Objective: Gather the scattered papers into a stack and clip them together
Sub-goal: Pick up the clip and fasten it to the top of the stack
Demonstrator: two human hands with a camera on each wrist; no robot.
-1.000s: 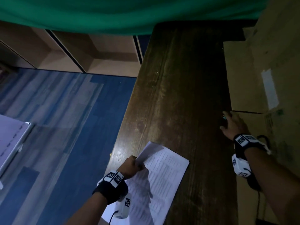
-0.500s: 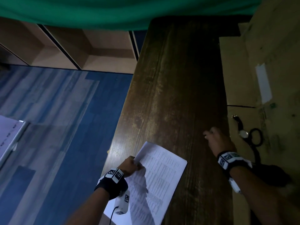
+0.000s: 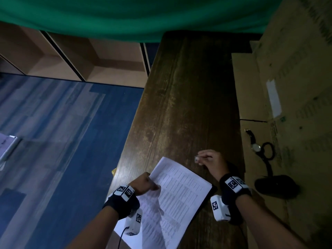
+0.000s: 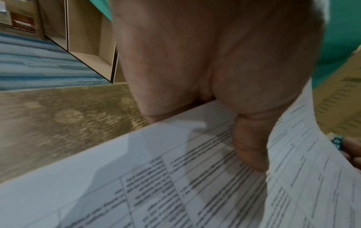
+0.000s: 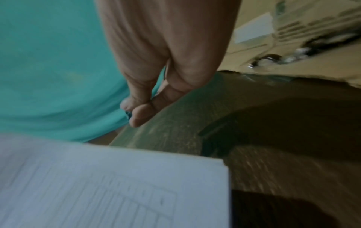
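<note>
1. Now pinching a small clip between right hand fingertips, just beyond the papers, likely for fastening.
2. Gripping the stack's far-left corner with left hand, thumb on top, edges kept aligned.
3. Lying flat on the table, papers at its near end.

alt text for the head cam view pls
Left hand holds a stack of printed papers by its edge on a dark wooden table, while the right hand pinches a small clip just beyond them. A wristwatch lies on cardboard at right.
</note>
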